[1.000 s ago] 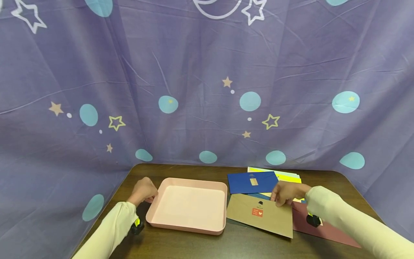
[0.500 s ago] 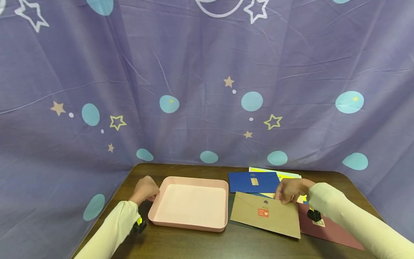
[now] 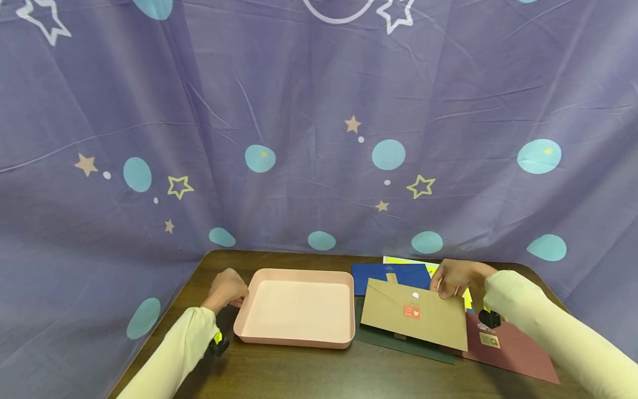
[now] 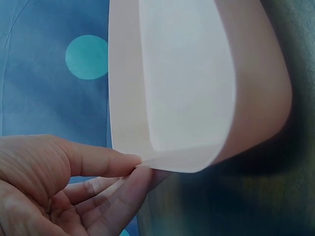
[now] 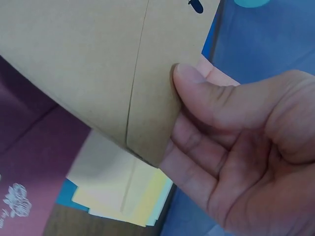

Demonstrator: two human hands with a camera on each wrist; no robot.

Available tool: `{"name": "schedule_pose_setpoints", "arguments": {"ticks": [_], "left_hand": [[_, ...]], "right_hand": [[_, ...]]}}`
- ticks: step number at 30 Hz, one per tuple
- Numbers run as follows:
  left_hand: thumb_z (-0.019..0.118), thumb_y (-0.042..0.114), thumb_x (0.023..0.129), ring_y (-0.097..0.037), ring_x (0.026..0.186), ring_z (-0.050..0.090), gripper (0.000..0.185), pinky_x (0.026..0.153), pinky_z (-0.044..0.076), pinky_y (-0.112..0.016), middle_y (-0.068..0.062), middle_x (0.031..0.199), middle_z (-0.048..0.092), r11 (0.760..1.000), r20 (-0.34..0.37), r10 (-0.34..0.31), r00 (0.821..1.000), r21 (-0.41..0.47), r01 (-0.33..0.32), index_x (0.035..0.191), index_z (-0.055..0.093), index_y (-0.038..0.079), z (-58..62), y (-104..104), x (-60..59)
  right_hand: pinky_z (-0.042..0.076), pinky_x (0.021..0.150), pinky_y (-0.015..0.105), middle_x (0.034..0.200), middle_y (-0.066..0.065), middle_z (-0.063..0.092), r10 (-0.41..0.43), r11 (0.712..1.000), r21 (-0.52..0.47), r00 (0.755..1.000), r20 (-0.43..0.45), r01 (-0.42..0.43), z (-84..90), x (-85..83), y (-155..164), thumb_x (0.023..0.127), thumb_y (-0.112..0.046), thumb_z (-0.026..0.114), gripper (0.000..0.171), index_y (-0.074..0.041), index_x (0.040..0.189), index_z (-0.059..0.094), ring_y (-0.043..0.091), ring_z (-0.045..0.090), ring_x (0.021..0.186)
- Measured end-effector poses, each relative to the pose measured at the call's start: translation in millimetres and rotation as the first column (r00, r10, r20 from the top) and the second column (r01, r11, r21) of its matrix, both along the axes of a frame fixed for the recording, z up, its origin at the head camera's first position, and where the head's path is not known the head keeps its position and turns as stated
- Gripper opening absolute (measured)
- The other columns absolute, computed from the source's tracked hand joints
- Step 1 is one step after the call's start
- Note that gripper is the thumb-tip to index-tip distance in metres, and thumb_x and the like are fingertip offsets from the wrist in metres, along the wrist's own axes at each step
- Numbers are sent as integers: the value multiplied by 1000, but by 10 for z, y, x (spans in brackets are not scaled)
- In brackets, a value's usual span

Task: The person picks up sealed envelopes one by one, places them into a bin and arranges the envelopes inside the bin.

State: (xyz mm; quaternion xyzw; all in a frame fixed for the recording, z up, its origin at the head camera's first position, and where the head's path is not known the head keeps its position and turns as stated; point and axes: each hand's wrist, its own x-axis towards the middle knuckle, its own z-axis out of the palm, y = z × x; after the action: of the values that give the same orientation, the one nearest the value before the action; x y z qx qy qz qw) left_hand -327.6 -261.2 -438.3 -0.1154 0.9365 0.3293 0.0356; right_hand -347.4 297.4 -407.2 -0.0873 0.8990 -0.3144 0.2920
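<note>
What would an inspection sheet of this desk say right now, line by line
Surface: dark wooden table, with bare wood showing at the front.
Job's things: brown envelope lifted at one corner above the pile; pink tray beside it, nothing inside.
Clutter: navy envelope, maroon envelope, dark green envelope and yellow sheets overlapping under the brown one.
Grips: right hand pinches the brown envelope's corner; left hand pinches the tray's rim.
Cables: nothing seen.
Surroundings: purple cloth with stars and teal dots behind the table.
</note>
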Motion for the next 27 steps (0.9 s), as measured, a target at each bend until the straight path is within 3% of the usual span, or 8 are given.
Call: {"name": "schedule_pose_setpoints", "arguments": {"ticks": [5,10,15,21,27], "left_hand": [[65,-8,69,-14,44,64,3,51,64,-32,-10,58,63,995,-9,0,1000,96,1,70,65,-5,-46,-32,-3],[69,-9,67,-14,45,63,8,53,65,-32,-9,61,62,985,11,13,1000,169,-14,75,68,-8,-82,-75,-20],[68,-9,67,-13,44,63,7,49,63,-30,-9,59,62,991,10,3,1000,131,-4,71,66,-5,-63,-83,-48],[68,-10,68,-13,42,62,8,47,62,-28,-9,57,62,992,30,6,1000,123,-10,68,65,-2,-46,-99,-93],[68,-11,68,-13,42,62,8,47,62,-27,-9,58,62,989,58,5,998,146,-13,70,65,-4,-57,-84,-96]], "right_hand": [[63,74,37,91,5,73,14,999,-33,999,-28,-15,106,-52,48,83,8,68,26,0,107,74,18,64,81],[57,68,30,84,0,71,23,997,-78,999,-43,-26,231,-113,36,85,5,69,24,1,108,74,15,57,75],[48,58,23,81,0,72,-2,990,-142,997,-73,-8,407,-144,-15,86,5,69,24,4,109,73,11,54,68],[60,65,28,92,10,77,-9,971,-239,997,-80,-10,578,-111,-126,89,5,66,26,9,115,71,16,68,74],[61,66,28,95,13,78,-20,970,-242,995,-99,-4,612,-63,-271,90,4,68,25,8,114,72,19,72,76]]}}
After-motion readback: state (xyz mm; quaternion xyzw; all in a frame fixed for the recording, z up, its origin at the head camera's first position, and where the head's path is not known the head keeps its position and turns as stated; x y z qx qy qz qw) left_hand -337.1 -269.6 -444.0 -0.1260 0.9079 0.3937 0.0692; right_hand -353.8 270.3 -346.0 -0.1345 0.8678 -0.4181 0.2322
